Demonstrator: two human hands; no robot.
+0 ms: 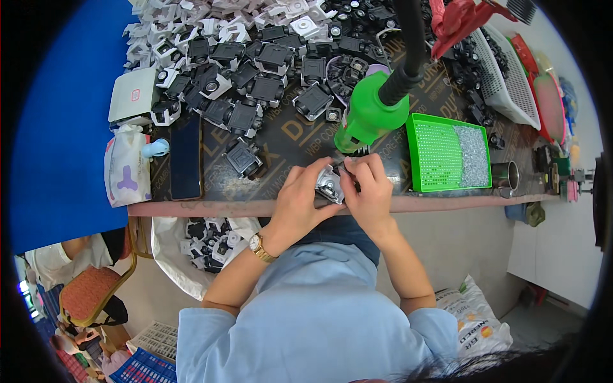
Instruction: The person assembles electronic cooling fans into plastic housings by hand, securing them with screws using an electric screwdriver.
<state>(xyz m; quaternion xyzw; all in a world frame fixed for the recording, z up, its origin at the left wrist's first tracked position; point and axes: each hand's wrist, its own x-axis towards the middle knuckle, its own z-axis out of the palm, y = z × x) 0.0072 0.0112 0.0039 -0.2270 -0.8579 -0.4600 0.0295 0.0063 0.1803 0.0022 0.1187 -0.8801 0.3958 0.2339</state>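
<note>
Just over the front edge of the table, my left hand (297, 199) grips a small grey-white plastic housing (329, 186), with the thumb below it and the fingers along its upper side. My right hand (370, 191) is closed at the housing's right side, fingertips bent against it; whether they pinch a smaller piece is hidden. Right behind both hands hangs a green electric screwdriver (373, 112), its tip pointing down close to my fingers. A green tray (435, 159) of small clear or silvery pieces lies right of my right hand. One black-and-grey housing (242, 157) rests left of my left hand.
Black-and-white housings (265, 89) and white plastic parts (185, 19) heap up at the back. At left lie a dark phone (186, 156), a tissue pack (128, 169) and a white box (133, 96). A metal cup (505, 177) and a white basket (511, 96) stand right. A sack of parts (167, 255) sits below.
</note>
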